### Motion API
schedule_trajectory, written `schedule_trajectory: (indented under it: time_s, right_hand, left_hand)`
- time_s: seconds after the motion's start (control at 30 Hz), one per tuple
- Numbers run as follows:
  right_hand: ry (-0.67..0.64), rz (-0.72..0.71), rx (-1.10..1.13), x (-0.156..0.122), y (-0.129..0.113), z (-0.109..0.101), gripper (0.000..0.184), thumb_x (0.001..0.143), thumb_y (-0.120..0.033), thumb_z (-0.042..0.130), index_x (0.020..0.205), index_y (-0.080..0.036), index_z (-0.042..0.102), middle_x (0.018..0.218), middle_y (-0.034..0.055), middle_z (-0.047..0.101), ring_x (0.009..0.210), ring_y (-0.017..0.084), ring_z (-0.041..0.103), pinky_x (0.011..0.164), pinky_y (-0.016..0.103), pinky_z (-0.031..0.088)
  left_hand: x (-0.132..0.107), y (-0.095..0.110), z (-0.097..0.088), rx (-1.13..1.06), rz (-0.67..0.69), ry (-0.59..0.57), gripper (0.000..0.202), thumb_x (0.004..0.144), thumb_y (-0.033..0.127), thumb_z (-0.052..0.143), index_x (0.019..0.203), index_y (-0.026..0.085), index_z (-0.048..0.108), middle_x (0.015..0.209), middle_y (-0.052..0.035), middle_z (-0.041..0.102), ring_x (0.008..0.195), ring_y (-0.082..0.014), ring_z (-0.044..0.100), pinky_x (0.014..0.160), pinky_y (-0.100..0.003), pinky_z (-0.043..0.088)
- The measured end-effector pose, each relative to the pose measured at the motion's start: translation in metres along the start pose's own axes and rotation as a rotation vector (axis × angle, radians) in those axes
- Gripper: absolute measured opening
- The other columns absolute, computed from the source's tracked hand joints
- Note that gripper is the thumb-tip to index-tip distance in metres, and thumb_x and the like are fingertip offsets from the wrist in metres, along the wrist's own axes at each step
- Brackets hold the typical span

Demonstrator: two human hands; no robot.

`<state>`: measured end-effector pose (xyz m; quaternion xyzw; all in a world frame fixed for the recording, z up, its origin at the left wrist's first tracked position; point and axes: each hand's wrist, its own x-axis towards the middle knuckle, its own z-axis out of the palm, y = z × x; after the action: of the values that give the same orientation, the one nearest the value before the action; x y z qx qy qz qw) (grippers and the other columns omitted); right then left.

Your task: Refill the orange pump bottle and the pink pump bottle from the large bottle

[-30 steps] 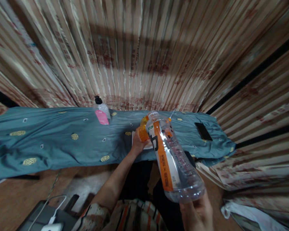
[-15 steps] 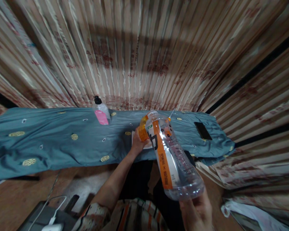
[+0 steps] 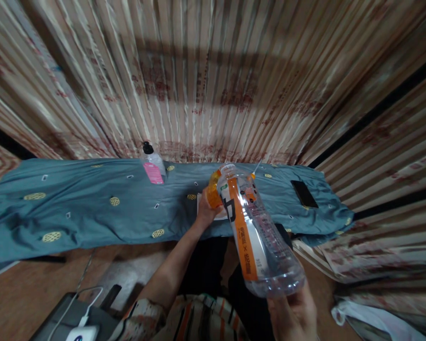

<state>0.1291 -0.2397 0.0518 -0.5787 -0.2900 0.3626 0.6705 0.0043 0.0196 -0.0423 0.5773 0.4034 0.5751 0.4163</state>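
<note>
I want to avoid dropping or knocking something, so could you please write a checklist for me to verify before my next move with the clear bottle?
1. Right hand holds the clear bottle near its base: ok.
2. Left hand holds the orange object beside the bottle's neck: ok.
3. Clear bottle and orange object touching: cannot tell; they overlap in this view.
4. Pump bottle standing on the cloth, apart from both hands: ok.
5. Dark phone lying on the cloth, apart from both hands: ok.
6. White sheet fully visible: not ok; the left hand and clear bottle partly hide it.
</note>
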Motion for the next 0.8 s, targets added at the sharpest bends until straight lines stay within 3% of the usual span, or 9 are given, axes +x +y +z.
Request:
schedule_trajectory:
  time_s: [0.23, 0.37, 0.53, 0.8]
  right_hand:
    - [0.035, 0.004, -0.016, -0.007, -0.01, 0.015, 0.07, 0.085, -0.053, 0.082, 0.147, -0.026, 0.062, 0.155, 0.0152, 0.062, 0.134, 0.037, 0.065, 0.096, 0.042, 0.061]
    - [0.076, 0.006, -0.023, -0.01, -0.014, 0.02, 0.066, 0.087, -0.051, 0.082, 0.145, -0.027, 0.064, 0.155, 0.0131, 0.062, 0.141, 0.035, 0.061, 0.108, 0.043, 0.054]
    - [0.07, 0.008, -0.013, -0.011, -0.015, 0.022, 0.064, 0.09, -0.05, 0.078, 0.147, -0.026, 0.062, 0.157, 0.0131, 0.061, 0.139, 0.034, 0.062, 0.102, 0.039, 0.057]
    - [0.079, 0.021, -0.014, -0.012, -0.016, 0.022, 0.072, 0.085, -0.053, 0.082, 0.148, -0.026, 0.061, 0.156, 0.0137, 0.061, 0.14, 0.035, 0.061, 0.109, 0.043, 0.053]
  left_hand:
    - [-0.001, 0.0, -0.001, -0.007, -0.013, 0.002, 0.053, 0.072, 0.028, 0.087, 0.116, 0.022, 0.058, 0.117, -0.0094, 0.073, 0.112, -0.0283, 0.07, 0.103, -0.045, 0.057]
    - [-0.001, -0.002, -0.002, 0.008, -0.01, -0.004, 0.059, 0.07, 0.032, 0.089, 0.118, 0.021, 0.057, 0.118, -0.0107, 0.073, 0.113, -0.0297, 0.07, 0.102, -0.047, 0.057]
    - [-0.001, -0.003, -0.001, 0.0, 0.019, -0.001, 0.06, 0.073, 0.038, 0.087, 0.121, 0.021, 0.057, 0.121, -0.012, 0.072, 0.111, -0.0295, 0.071, 0.102, -0.048, 0.057]
    - [-0.003, -0.003, -0.002, -0.009, 0.012, -0.003, 0.055, 0.074, 0.034, 0.086, 0.119, 0.022, 0.058, 0.118, -0.0095, 0.072, 0.112, -0.0284, 0.069, 0.102, -0.046, 0.056]
